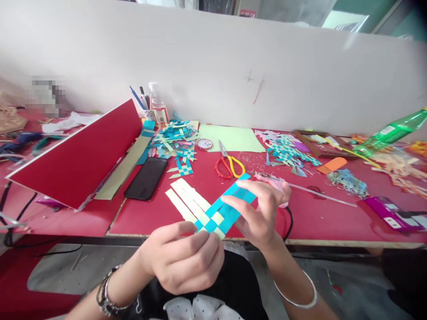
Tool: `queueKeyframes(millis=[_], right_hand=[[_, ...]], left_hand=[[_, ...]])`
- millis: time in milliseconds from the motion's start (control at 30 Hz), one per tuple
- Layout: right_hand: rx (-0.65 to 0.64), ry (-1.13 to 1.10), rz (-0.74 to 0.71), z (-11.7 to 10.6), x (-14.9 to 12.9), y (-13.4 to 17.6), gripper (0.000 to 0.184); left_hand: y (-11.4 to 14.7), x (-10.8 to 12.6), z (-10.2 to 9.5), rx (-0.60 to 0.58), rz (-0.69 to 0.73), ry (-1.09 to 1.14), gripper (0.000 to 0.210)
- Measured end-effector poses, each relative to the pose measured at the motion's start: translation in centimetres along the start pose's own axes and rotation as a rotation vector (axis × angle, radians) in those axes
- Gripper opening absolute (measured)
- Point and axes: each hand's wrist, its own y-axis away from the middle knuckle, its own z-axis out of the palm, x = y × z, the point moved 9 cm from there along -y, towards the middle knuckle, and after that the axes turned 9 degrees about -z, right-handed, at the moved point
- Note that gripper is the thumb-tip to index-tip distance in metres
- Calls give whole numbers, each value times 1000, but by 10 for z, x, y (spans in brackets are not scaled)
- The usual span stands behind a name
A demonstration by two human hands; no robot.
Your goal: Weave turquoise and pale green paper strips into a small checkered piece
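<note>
A woven piece of blue and pale-yellow paper strips (209, 224) is held up over the table's front edge. Its checkered part is at the bottom; loose pale strips (187, 200) spread to the upper left and blue strips to the upper right. My left hand (188, 255) pinches the woven corner, fingers curled round its lower edge. My right hand (262, 209) grips the blue strips, with two fingers on top and the thumb mostly hidden beneath. Behind the weave, scissors (230, 163) with red and yellow handles lie on the red table (156, 222).
A black phone (147, 178) and a standing red board (90, 151) are at left. Farther back are a heap of woven paper pieces (175, 138), a bottle (159, 106) and a pale green sheet (233, 138). A pink glue gun (275, 182) and a purple box (392, 214) lie right.
</note>
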Motion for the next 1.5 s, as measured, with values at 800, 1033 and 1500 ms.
queueKeyframes(millis=[800,1033,1500], right_hand=[[35,-40,-75,-8,-5,4,20],[168,37,-162,-22,-15,2,20],[-207,-344,56,19,7,-14,17]], left_hand=[[6,-10,-3,32,-66,-34,13],[11,-15,-2,7,-112,-63,13],[18,-93,29,-252,-866,248,13]])
